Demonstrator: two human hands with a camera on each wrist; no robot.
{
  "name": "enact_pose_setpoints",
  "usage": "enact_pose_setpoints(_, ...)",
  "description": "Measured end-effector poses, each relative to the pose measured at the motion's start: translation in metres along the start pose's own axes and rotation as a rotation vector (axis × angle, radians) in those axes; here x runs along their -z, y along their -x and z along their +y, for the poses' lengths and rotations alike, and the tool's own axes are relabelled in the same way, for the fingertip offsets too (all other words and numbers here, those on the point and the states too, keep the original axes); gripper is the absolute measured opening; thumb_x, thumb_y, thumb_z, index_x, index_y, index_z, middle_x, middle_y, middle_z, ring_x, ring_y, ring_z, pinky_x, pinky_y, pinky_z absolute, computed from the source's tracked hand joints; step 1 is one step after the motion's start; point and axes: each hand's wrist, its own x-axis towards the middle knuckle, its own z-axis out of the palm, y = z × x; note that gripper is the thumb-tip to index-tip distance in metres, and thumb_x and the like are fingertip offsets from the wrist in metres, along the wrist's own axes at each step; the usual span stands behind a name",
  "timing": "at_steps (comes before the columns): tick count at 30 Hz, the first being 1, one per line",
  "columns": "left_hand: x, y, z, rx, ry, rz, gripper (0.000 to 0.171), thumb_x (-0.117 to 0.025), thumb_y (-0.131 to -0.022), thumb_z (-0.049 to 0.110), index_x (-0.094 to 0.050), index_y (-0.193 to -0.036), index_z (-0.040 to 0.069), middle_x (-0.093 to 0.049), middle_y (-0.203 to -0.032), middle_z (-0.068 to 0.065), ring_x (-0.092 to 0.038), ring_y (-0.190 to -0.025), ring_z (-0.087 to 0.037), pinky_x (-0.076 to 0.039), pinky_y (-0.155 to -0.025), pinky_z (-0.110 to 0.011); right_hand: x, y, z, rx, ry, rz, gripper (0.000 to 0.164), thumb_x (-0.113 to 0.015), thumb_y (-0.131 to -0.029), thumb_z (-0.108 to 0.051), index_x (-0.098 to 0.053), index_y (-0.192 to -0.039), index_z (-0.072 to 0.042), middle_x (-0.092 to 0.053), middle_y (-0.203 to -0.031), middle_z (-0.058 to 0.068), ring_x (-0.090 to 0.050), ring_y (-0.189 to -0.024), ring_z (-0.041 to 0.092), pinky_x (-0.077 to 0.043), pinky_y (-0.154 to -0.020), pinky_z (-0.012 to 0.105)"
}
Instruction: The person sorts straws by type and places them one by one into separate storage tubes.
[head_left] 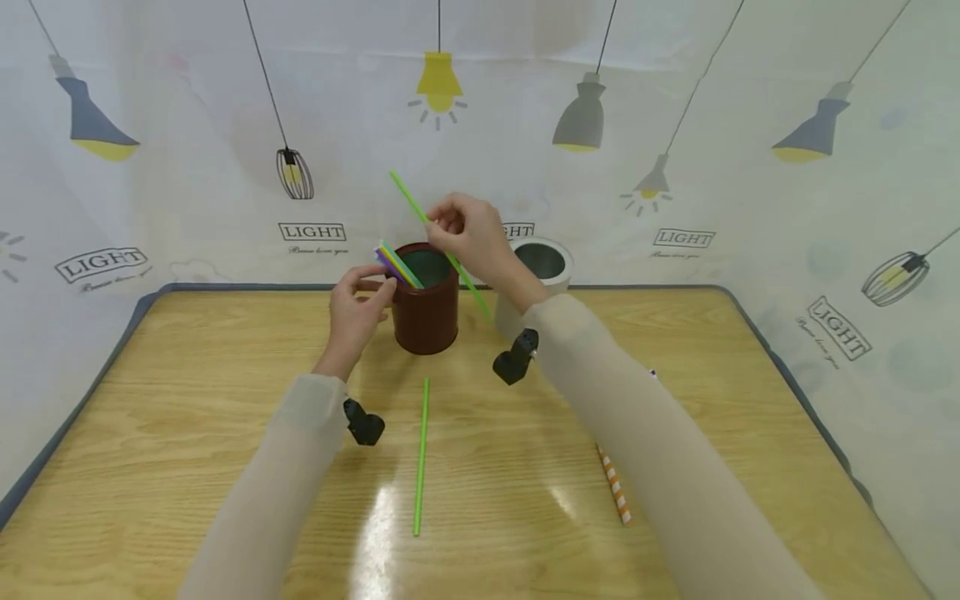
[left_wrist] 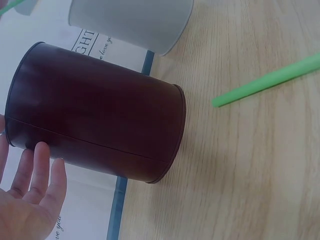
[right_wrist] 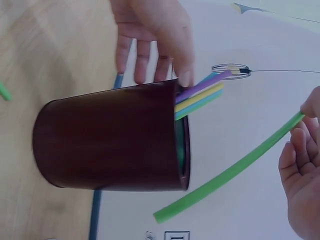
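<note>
Seemingly, loading is being done: a green straw is being pinched in the right grip beside the brown cup, whose rim is being held by the left grip. Alignment of the straw's tip over the opening is apparently being called for.

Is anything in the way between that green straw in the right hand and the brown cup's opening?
Nothing separate shows, but the green straw has its lower end outside the brown cup, so its rim likely needs clearing. Other straws lean left.
</note>
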Motion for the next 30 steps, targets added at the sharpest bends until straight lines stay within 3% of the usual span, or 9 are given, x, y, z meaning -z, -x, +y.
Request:
enact_pose_setpoints(9,0.001,0.0,-0.001,0.012,0.005,-0.003,0.035,-0.065,-0.086,0.025,-0.058,-0.114,0.006,-0.054,-0.091,-0.007,-0.062,-0.074,-0.03,-0.055,-0.061,-0.034,-0.003,-0.029,-0.014,0.084,0.023,0.097,0.011,-0.057,-0.088,-0.006,-0.059,-0.096,0.001,-0.056,-0.076,0.007,-0.049,-0.064,0.012,-0.042,-0.06,0.02)
enact_pose_setpoints(18,0.0,0.011,0.021,0.032,0.026,-0.024,0.033,-0.063,-0.087,0.015,-0.057,-0.115,-0.001,-0.053,-0.09,-0.009,-0.059,-0.078,-0.038,-0.052,-0.054,-0.024,-0.003,-0.041,-0.012,0.088,-0.014,0.139,0.013,-0.055,-0.089,-0.005,-0.058,-0.099,0.004,-0.056,-0.079,0.009,-0.049,-0.065,0.013,-0.042,-0.06,0.021)
enact_pose_setpoints(26,0.001,0.01,0.024,0.036,0.036,-0.034,0.033,-0.064,-0.086,0.016,-0.057,-0.114,0.0,-0.053,-0.089,-0.009,-0.058,-0.06,-0.01,-0.052,-0.053,-0.022,-0.018,-0.029,0.006,-0.011,-0.04,0.081,0.012,-0.055,-0.09,-0.007,-0.056,-0.1,0.0,-0.056,-0.082,0.007,-0.052,-0.069,0.015,-0.043,-0.062,0.02)
enact_pose_setpoints(30,0.003,0.009,0.024,0.04,0.03,-0.036,0.034,-0.063,-0.086,0.016,-0.057,-0.115,0.0,-0.053,-0.09,-0.009,-0.057,-0.059,-0.008,-0.052,-0.053,-0.022,-0.027,-0.02,0.015,-0.035,-0.029,0.016,0.012,-0.056,-0.09,-0.007,-0.057,-0.099,0.001,-0.057,-0.084,0.008,-0.052,-0.072,0.016,-0.044,-0.062,0.02)
